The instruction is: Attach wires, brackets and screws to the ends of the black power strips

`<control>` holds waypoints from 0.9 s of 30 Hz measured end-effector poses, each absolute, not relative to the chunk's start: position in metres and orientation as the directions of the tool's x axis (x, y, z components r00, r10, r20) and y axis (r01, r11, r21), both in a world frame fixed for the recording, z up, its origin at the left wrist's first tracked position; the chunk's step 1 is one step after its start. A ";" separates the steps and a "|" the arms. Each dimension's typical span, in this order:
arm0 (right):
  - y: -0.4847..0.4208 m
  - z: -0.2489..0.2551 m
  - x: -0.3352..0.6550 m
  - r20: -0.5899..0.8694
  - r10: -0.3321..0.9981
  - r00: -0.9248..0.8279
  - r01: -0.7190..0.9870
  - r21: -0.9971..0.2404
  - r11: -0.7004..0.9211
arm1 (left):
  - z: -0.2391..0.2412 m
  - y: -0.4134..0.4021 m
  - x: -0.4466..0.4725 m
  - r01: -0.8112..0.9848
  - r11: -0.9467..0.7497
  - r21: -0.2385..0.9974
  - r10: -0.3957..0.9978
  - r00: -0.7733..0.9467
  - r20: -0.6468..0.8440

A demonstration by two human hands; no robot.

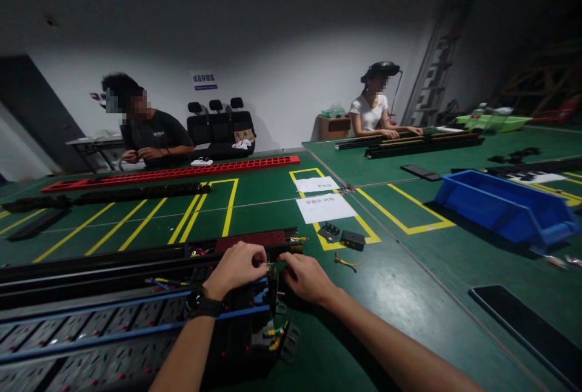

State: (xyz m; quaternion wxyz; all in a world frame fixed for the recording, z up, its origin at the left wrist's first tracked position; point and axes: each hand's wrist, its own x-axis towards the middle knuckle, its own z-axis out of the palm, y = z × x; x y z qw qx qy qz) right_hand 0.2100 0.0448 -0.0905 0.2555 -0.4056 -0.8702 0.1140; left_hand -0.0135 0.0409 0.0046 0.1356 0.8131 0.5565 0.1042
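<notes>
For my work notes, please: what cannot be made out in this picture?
All in the head view:
- Piece between left hand and right hand: too small and blurred to identify.
- Slotted strips: left ends cut off by left edge.
- Near phone: end cut off at lower right corner.
- Upper sheet: print too small, blurred.

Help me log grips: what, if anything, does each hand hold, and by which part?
The left hand seems to pinch a thin piece by one end, too small to identify. Whether the right hand holds anything is unclear.
</notes>
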 end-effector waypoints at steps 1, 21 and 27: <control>0.044 -0.091 0.210 0.361 0.752 -0.551 0.638 -0.398 0.659 | 0.004 0.041 -0.014 0.877 -0.346 0.333 0.932 0.361 0.019; 0.044 -0.091 0.209 0.388 0.723 -0.572 0.616 -0.379 0.691 | 0.003 0.040 -0.013 0.877 -0.351 0.327 0.930 0.367 0.014; 0.043 -0.091 0.209 0.391 0.721 -0.572 0.624 -0.364 0.692 | 0.004 0.040 -0.011 0.881 -0.342 0.327 0.933 0.359 0.007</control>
